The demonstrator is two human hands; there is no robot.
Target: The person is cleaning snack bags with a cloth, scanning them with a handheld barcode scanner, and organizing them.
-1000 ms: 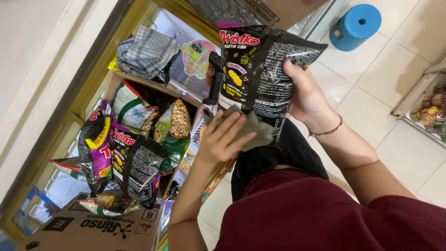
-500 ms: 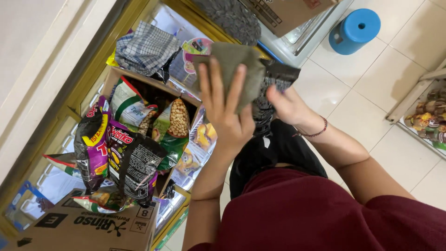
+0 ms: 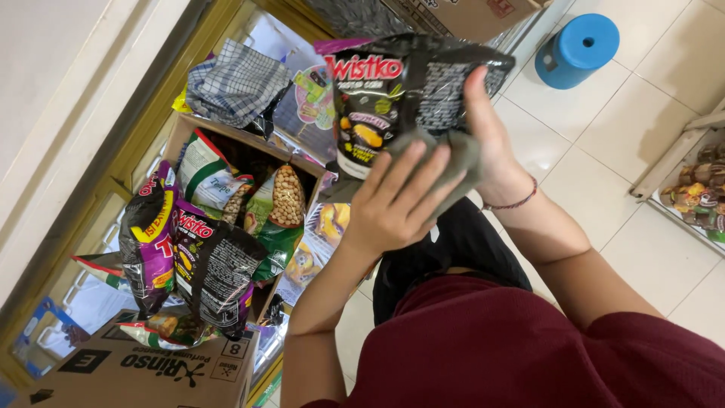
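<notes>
My right hand (image 3: 495, 143) grips a black snack bag (image 3: 393, 94) with red and yellow print, held up in front of me. My left hand (image 3: 396, 200) presses a grey-green cloth (image 3: 457, 162) against the lower part of that bag. Both hands are above an open cardboard box (image 3: 181, 136) filled with more snack bags.
Black and purple snack bags (image 3: 189, 249) lean at the box's near side, over a closed carton (image 3: 151, 370). A checked cloth (image 3: 238, 79) lies at the box's far end. A blue stool (image 3: 578, 49) stands on the tiled floor; a rack of packets (image 3: 698, 189) is at the right.
My left hand with the cloth has dropped from covering the bag's upper part to its lower part. The bag's printed front now shows and my right hand holds it higher.
</notes>
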